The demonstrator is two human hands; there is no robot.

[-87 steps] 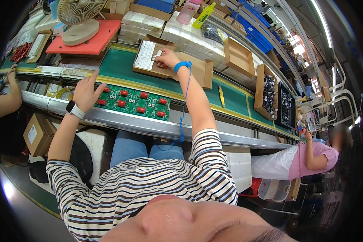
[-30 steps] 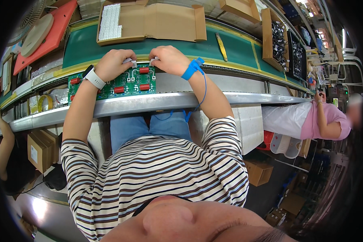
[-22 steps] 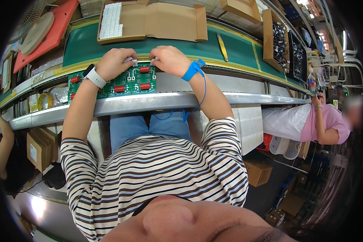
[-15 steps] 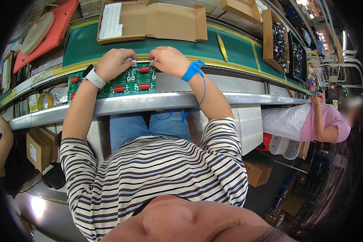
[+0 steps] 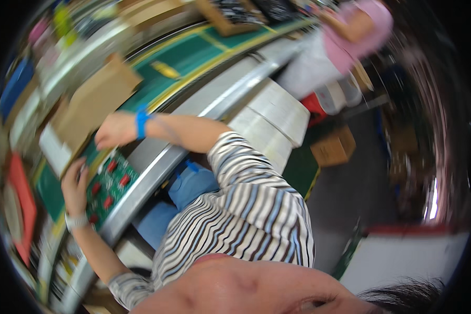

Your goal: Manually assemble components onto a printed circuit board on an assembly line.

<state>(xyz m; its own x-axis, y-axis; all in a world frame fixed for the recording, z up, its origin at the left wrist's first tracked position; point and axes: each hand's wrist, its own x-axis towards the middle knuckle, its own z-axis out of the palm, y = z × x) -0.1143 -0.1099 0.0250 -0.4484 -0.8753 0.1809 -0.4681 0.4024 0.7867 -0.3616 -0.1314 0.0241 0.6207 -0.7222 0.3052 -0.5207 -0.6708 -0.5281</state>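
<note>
A green circuit board point(image 5: 115, 188) with several red components lies on the conveyor line in front of me. My left hand point(image 5: 75, 191), wearing a pale watch band, is beside the board's left edge, with fingers and thumb apart and nothing visible in them. Above the board's far corner is my right hand point(image 5: 116, 131), apart from it. Its fingers are curled and blurred, so what they may hold is hidden. A blue wrist strap point(image 5: 142, 121) circles the right wrist. Just beyond both hands stands an open cardboard box point(image 5: 91, 107) with white parts point(image 5: 55, 149) at its near end.
A metal rail point(image 5: 165, 162) runs between me and the board. A yellow tool point(image 5: 165, 69) lies on the green surface. A person in pink point(image 5: 358, 31) stands farther along the line. A cardboard box point(image 5: 334, 145) rests on the floor to the right.
The view has swung to the right and tilted, with blur. My hands, which were together at the board's far edge, have separated; the right has lifted away from the board.
</note>
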